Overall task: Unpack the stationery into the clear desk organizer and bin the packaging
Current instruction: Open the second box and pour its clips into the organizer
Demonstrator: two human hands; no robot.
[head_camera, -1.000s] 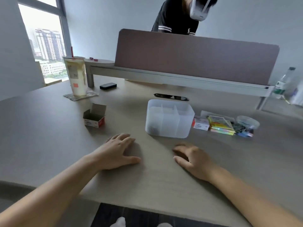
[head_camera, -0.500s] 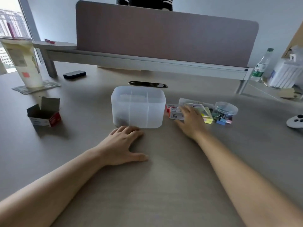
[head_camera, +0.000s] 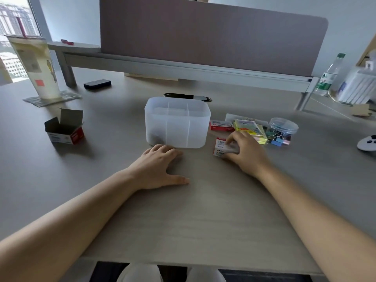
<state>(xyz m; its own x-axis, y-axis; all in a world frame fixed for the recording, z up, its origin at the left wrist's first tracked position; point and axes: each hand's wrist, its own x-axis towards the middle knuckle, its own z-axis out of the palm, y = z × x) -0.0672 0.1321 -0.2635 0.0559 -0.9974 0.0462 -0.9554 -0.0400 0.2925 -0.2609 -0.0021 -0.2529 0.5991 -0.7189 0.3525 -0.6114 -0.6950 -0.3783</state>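
The right hand (head_camera: 247, 152) has its fingers (head_camera: 232, 139) curled round a small red-and-white cardboard box (head_camera: 220, 147) on the pale wood counter (head_camera: 183, 216), just right of the frosted clear plastic desk organizer (head_camera: 177, 123) with inner dividers. The left hand (head_camera: 157, 166) lies flat and relaxed, holding nothing, fingertips touching the organizer's near wall. Behind the held box sit a second red-and-white box (head_camera: 221, 125), a yellow sticky-note pack (head_camera: 249, 128) and a round clear tub of coloured binder clips (head_camera: 282, 130). An opened red-and-white carton (head_camera: 65, 130) stands well left. Half a second ago the right hand reached over the row of boxes; now it has drawn one nearer
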